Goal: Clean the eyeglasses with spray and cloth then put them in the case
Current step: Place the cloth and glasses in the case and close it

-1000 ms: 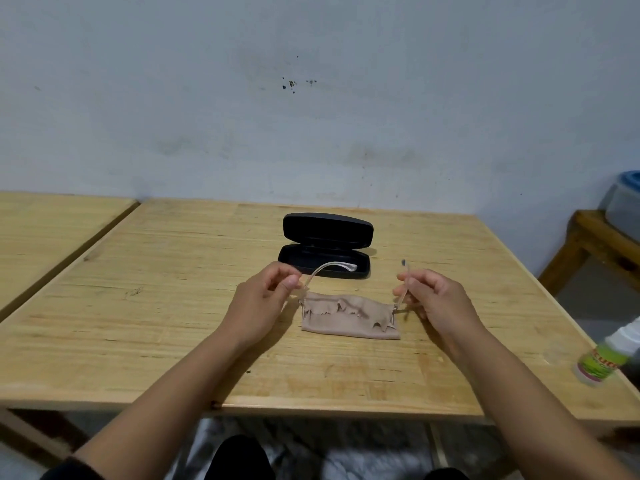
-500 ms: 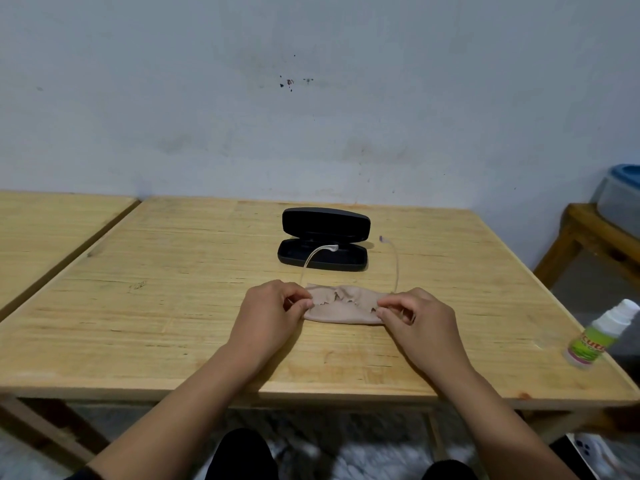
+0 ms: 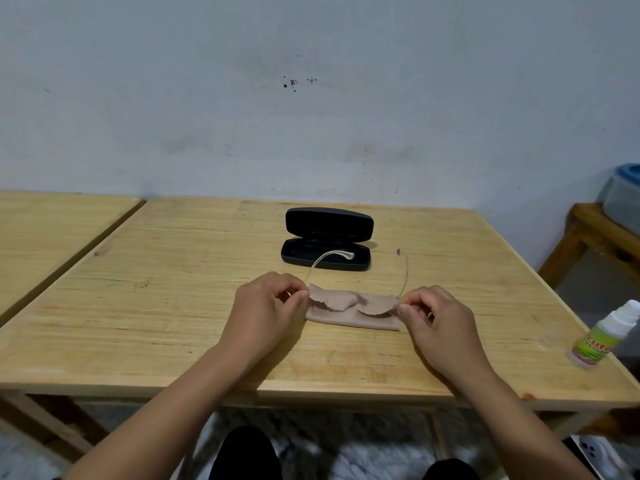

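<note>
Clear-framed eyeglasses [image 3: 327, 257] are held low over the wooden table [image 3: 173, 306], their front hidden under a beige cloth [image 3: 349, 311] folded over the lenses. Both temples stick out toward the wall. My left hand [image 3: 266, 310] pinches the cloth and frame at the left end. My right hand [image 3: 440, 320] pinches the right end. A black glasses case [image 3: 327, 239] lies open just behind the cloth, lid up. A spray bottle [image 3: 602, 336] with a green label stands at the table's right edge, apart from both hands.
A second wooden table [image 3: 52, 230] adjoins on the left with a narrow gap. A low wooden stand [image 3: 595, 230] with a blue-lidded container [image 3: 623, 199] sits at the right by the wall. My knees show under the table's front edge.
The hands lowered the cloth-wrapped glasses toward the table and drew them slightly nearer, then kept pinching both ends. The cloth's top edge now folds down over the lenses.
</note>
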